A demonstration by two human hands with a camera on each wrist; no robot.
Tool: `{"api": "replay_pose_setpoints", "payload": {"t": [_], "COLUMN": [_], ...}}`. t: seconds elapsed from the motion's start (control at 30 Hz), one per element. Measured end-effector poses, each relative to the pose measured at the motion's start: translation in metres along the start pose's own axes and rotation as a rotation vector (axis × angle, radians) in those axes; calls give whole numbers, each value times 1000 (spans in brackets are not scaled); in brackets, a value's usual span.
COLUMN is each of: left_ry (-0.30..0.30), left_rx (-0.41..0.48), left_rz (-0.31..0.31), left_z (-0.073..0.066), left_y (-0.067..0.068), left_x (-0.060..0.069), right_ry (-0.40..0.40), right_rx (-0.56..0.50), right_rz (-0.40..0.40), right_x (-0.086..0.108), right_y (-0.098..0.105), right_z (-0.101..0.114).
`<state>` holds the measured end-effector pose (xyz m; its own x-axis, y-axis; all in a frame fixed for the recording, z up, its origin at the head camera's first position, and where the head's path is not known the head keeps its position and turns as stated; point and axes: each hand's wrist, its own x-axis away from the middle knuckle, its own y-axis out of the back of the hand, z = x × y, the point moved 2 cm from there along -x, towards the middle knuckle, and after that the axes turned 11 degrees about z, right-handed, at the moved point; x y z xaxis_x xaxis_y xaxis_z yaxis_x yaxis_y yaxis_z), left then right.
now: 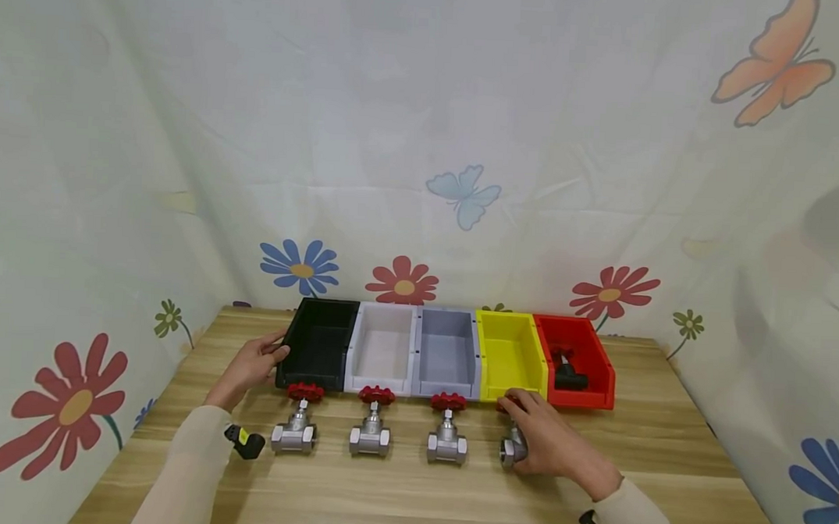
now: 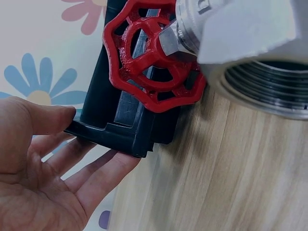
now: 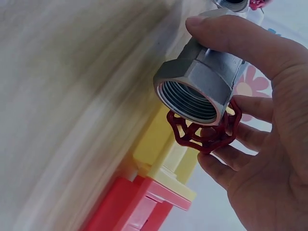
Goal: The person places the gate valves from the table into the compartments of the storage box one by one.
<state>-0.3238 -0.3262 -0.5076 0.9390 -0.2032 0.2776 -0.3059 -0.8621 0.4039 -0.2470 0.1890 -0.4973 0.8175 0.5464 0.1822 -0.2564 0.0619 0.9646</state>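
Note:
My left hand (image 1: 252, 366) holds the left side wall of the black bin (image 1: 320, 347). In the left wrist view its thumb (image 2: 55, 119) lies on the rim, with the fingers on the outer side. My right hand (image 1: 554, 441) grips a silver gate valve (image 3: 209, 72) in front of the yellow bin (image 1: 510, 352). Its thumb is on the valve's metal body, and fingers reach round to the red handwheel (image 3: 207, 137). Three more valves with red handwheels stand in a row on the table: left (image 1: 295, 432), middle (image 1: 370, 436) and right (image 1: 447, 444).
White (image 1: 382, 350), grey (image 1: 447, 353) and red (image 1: 601, 371) bins continue the row. Inside the red bin lies a black tee-shaped valve (image 1: 568, 376). The wooden table (image 1: 381, 503) meets a flower-printed curtain (image 1: 353, 173) behind the bins.

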Motion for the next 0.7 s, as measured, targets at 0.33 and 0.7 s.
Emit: {"api": "replay_pose_setpoints", "payload": {"t": [0.33, 0.7], "left_ry": [6, -22], "left_rx": [-10, -2], "left_rz": [-5, 2], "left_z": [-1, 0], "left_y": [-2, -1], "left_x": [2, 1], "right_ry": [-13, 21], "right_rx": [27, 96], "right_rz": [-4, -57], "right_x": [3, 6], "right_y": [9, 25], "right_z": [3, 6]}}
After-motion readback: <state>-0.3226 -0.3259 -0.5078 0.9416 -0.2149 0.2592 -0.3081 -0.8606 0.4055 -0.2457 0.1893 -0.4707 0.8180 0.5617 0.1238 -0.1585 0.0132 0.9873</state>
